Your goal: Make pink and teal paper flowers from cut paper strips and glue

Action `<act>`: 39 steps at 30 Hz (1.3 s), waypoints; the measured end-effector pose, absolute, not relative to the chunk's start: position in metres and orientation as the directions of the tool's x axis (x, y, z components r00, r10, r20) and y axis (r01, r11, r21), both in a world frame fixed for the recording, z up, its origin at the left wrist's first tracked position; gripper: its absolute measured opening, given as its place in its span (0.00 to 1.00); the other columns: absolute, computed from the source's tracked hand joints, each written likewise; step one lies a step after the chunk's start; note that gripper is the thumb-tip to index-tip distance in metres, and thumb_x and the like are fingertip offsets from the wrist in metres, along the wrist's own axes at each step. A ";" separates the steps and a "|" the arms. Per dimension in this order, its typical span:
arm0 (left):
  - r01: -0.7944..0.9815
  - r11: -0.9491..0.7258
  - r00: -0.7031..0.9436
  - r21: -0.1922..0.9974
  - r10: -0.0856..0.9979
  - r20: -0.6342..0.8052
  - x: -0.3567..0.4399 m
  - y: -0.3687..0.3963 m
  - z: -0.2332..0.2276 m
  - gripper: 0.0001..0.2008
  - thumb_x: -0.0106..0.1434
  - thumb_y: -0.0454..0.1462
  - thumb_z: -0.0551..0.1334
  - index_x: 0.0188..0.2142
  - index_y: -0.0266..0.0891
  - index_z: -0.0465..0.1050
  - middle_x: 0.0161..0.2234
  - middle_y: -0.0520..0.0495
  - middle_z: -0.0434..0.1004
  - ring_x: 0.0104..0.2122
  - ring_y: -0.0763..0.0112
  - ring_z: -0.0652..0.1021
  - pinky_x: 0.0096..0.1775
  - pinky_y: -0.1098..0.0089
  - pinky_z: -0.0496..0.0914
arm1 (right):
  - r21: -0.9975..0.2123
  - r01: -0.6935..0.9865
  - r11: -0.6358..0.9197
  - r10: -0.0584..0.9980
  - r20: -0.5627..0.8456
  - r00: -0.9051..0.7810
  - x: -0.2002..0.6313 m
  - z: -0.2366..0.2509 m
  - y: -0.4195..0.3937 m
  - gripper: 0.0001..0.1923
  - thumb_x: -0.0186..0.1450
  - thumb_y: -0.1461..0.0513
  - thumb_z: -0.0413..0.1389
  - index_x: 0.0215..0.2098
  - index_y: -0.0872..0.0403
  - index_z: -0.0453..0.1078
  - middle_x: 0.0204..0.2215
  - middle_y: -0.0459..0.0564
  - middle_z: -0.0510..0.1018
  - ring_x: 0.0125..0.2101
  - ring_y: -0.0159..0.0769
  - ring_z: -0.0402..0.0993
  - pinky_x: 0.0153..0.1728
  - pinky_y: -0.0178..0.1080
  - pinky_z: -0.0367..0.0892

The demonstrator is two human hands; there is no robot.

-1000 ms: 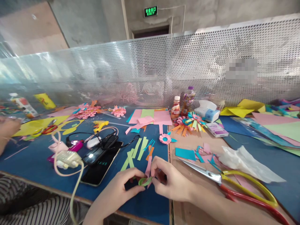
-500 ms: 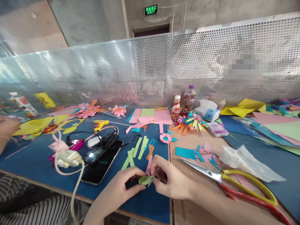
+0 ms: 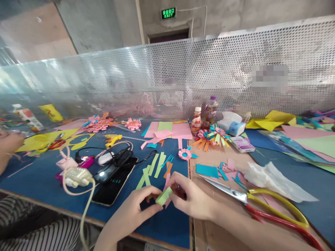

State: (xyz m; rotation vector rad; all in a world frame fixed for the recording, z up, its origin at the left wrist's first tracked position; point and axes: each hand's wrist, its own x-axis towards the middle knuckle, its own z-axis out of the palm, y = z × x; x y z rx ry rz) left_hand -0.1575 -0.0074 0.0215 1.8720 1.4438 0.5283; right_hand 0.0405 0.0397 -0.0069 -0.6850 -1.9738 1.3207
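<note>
A light green paper strip [image 3: 164, 197], bent into a loop, is held between my two hands low in the middle of the head view. My left hand [image 3: 142, 203] pinches its left end between thumb and fingers. On the other side my right hand [image 3: 185, 196] grips the strip's right end, its fingertips partly hidden behind the paper. A pink paper strip [image 3: 166, 181] lies just behind the loop, close to my right fingers. Beyond my hands are loose green strips [image 3: 152, 165], thin blue strips and an orange piece [image 3: 166, 168]. A pink paper flower [image 3: 184, 154] with blue leaves sits farther back.
Large scissors [image 3: 243, 198] with yellow and red handles lie right of my right hand. On the left are a phone [image 3: 115, 184], tangled cables and a yellow glue gun [image 3: 113, 140]. Bottles [image 3: 196, 120] stand before a perforated metal screen [image 3: 146, 76]. Another person's hand [image 3: 9, 143] shows far left.
The green loop has tilted, so its flat outer face shows now instead of its open edge. My fingers have shifted only slightly.
</note>
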 end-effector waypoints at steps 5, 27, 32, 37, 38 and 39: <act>0.670 -0.122 0.290 0.733 0.951 -0.107 -0.158 -0.007 0.020 0.12 0.59 0.45 0.57 0.39 0.44 0.71 0.36 0.52 0.74 0.36 0.70 0.70 0.38 0.75 0.63 | -0.921 0.119 0.372 0.750 0.222 -0.623 0.040 -0.005 0.042 0.02 0.60 0.67 0.51 0.29 0.55 0.65 0.29 0.44 0.64 0.24 0.25 0.61 0.23 0.30 0.58; 0.605 -0.113 0.273 0.788 0.959 -0.072 -0.159 -0.005 0.017 0.18 0.57 0.43 0.61 0.48 0.46 0.66 0.39 0.53 0.74 0.37 0.70 0.71 0.42 0.74 0.64 | -0.904 0.140 0.404 0.778 0.259 -0.573 0.039 -0.009 0.042 0.06 0.63 0.64 0.51 0.28 0.55 0.63 0.26 0.43 0.64 0.24 0.26 0.59 0.24 0.30 0.56; 0.607 -0.098 0.244 0.789 0.967 -0.068 -0.162 -0.004 0.010 0.14 0.59 0.43 0.59 0.45 0.47 0.68 0.39 0.53 0.74 0.38 0.70 0.72 0.40 0.75 0.64 | -0.909 0.151 0.388 0.780 0.237 -0.579 0.039 -0.011 0.043 0.06 0.63 0.62 0.50 0.29 0.54 0.64 0.28 0.44 0.66 0.27 0.28 0.64 0.26 0.31 0.58; 0.614 -0.097 0.244 0.783 0.967 -0.071 -0.161 -0.003 0.009 0.13 0.58 0.44 0.60 0.42 0.46 0.69 0.34 0.55 0.73 0.35 0.71 0.71 0.38 0.76 0.63 | -0.922 0.125 0.365 0.779 0.230 -0.583 0.039 -0.013 0.043 0.05 0.63 0.62 0.51 0.31 0.54 0.66 0.31 0.45 0.67 0.25 0.26 0.63 0.24 0.31 0.58; 0.609 -0.095 0.249 0.788 0.966 -0.076 -0.160 -0.003 0.010 0.12 0.58 0.44 0.60 0.41 0.46 0.70 0.33 0.55 0.73 0.35 0.71 0.71 0.38 0.76 0.63 | -0.922 0.123 0.367 0.778 0.232 -0.584 0.039 -0.013 0.043 0.04 0.63 0.62 0.51 0.31 0.54 0.66 0.31 0.45 0.66 0.24 0.26 0.63 0.24 0.31 0.58; 0.604 -0.093 0.253 0.792 0.964 -0.080 -0.159 -0.003 0.011 0.12 0.58 0.44 0.61 0.41 0.46 0.70 0.33 0.55 0.72 0.34 0.72 0.71 0.37 0.76 0.63 | -0.921 0.125 0.370 0.777 0.233 -0.584 0.039 -0.013 0.043 0.04 0.63 0.62 0.52 0.31 0.54 0.66 0.30 0.45 0.66 0.24 0.26 0.62 0.24 0.31 0.57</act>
